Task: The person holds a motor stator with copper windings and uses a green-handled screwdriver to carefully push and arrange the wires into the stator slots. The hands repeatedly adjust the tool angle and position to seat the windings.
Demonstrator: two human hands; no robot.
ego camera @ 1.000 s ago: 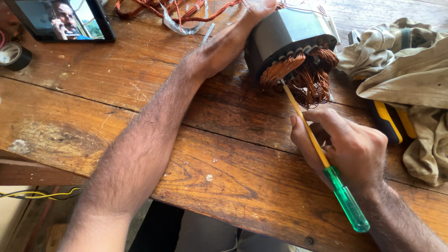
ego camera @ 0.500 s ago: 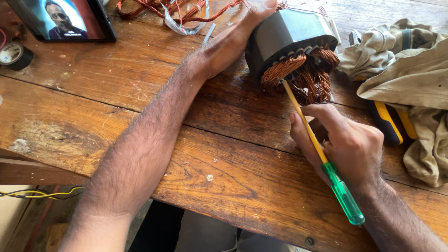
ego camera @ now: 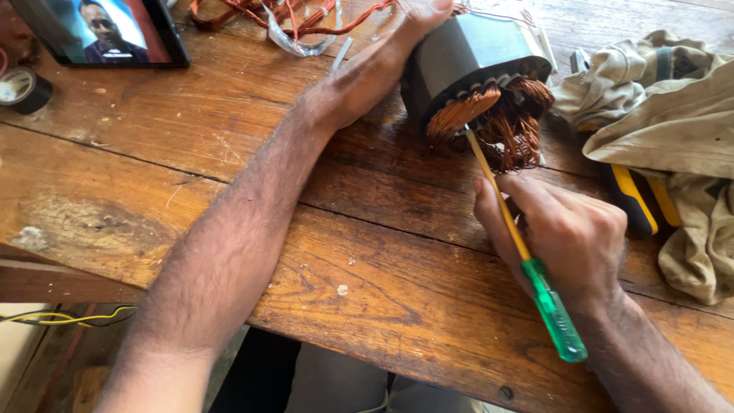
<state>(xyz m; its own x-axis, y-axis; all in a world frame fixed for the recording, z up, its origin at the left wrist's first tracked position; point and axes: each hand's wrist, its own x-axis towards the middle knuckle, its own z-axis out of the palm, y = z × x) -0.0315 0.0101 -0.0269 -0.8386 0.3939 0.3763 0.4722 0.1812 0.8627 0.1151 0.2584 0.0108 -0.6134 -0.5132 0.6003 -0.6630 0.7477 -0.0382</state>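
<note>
Your left hand [ego camera: 375, 65] lies flat against the side of the grey motor stator [ego camera: 466, 57], fingers stretched along its casing, pressing it down on the wooden desk [ego camera: 229, 153]. The stator lies on its side near the far edge of the desk, its open end turned toward you, with tangled copper windings [ego camera: 505, 118] spilling out. Your right hand [ego camera: 566, 229] is closed around a screwdriver [ego camera: 527, 256] with a yellow shaft and a green see-through handle; the handle sticks out behind your palm, and the tip sits in the copper windings at the stator's mouth. To your right a crumpled beige cloth [ego camera: 665, 99] lies heaped over a yellow-and-black tool [ego camera: 634, 199]. A tablet [ego camera: 99, 30] stands at the far left corner, with a roll of tape [ego camera: 19, 88] beside it, and loose reddish wires [ego camera: 283, 15] lie along the far edge.
</note>
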